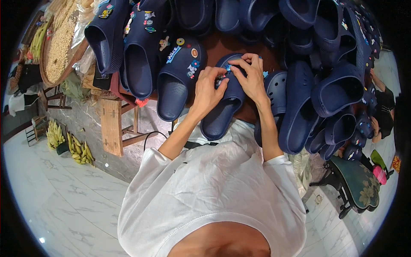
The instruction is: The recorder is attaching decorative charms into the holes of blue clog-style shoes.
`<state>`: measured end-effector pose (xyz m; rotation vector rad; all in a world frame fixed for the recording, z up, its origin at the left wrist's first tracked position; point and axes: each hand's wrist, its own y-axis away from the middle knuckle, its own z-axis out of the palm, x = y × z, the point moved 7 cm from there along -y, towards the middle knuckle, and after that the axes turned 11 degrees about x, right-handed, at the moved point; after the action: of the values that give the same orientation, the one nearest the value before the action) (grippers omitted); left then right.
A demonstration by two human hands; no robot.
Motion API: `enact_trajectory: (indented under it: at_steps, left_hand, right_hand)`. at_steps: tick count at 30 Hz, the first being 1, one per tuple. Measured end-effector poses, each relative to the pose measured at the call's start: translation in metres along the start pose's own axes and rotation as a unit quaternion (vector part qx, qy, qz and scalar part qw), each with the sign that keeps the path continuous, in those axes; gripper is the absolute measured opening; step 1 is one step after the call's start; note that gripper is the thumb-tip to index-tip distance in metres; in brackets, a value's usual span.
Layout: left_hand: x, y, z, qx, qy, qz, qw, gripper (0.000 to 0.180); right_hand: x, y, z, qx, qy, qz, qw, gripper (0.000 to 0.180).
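A navy blue foam clog [222, 112] lies right before me with its opening toward my body and its upper facing up. My left hand [209, 91] is bent over the left side of its upper, fingers curled against it beside a small swirl-shaped charm. My right hand [251, 79] pinches a small blue shoe charm [228, 67] against the top of the same clog. Fingers partly hide the charms there. Close on the left rests another navy clog [172, 96] with several colourful charms on its upper. At the right stands a plain clog with holes [277, 91].
Many more navy clogs [338, 88] are piled at the back and right. A wooden stool [112, 127] stands at the left, with bananas [80, 150] on the floor beyond. A dark padded chair [354, 184] is at the lower right, and another person [382, 107] sits at the far right.
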<state>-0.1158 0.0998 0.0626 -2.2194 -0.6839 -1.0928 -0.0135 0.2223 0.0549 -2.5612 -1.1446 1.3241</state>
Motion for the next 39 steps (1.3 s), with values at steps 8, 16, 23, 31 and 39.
enact_trajectory:
  at_steps: [8,16,23,31,39]
  left_hand:
    - [-0.048,-0.010,0.021,-0.046,0.124,-0.176,0.975,0.024]
    - [-0.026,-0.005,0.018,0.014,-0.010,-0.023,1.000,0.011]
    - [-0.017,-0.004,0.014,0.025,0.014,0.006,1.000,0.004]
    - [-0.019,-0.010,0.009,-0.034,0.044,-0.035,0.998,0.005]
    - [-0.050,0.003,0.016,-0.034,0.185,-0.127,0.974,0.012]
  right_hand:
    - [0.003,0.001,0.002,0.029,-0.012,-0.005,0.999,0.017]
    - [0.006,0.004,0.003,0.025,-0.027,0.025,0.999,0.017]
    - [0.007,0.004,0.002,0.035,-0.040,0.035,0.998,0.016]
    - [0.007,0.003,0.003,0.039,-0.044,0.030,0.998,0.016]
    - [0.009,0.005,0.003,0.037,-0.051,0.037,0.997,0.016]
